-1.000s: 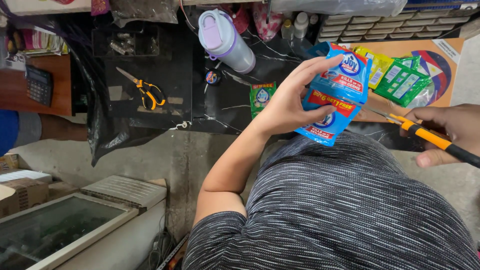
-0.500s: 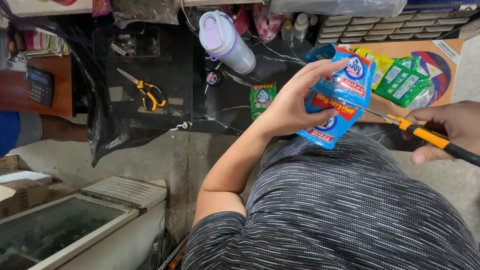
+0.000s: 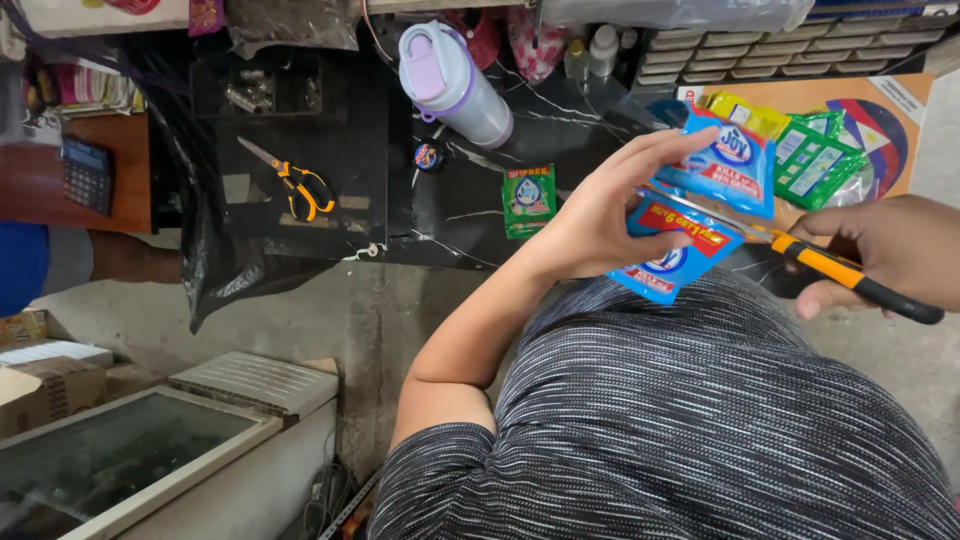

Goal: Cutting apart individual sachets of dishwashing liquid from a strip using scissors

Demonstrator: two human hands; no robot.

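My left hand holds a strip of blue sachets above the black counter's front edge. My right hand grips orange-and-black-handled scissors, whose blades lie across the strip between two sachets. Green and yellow sachets lie just behind the blue ones, to the right. A single green sachet lies flat on the counter left of my left hand.
A lilac-lidded bottle lies on the counter, with a second pair of orange scissors to the left. A calculator rests on a wooden desk at far left. A glass-topped freezer and cardboard boxes stand lower left.
The scissors have moved left, and their blades now lie across the blue sachet strip. My left hand has shifted the strip slightly.
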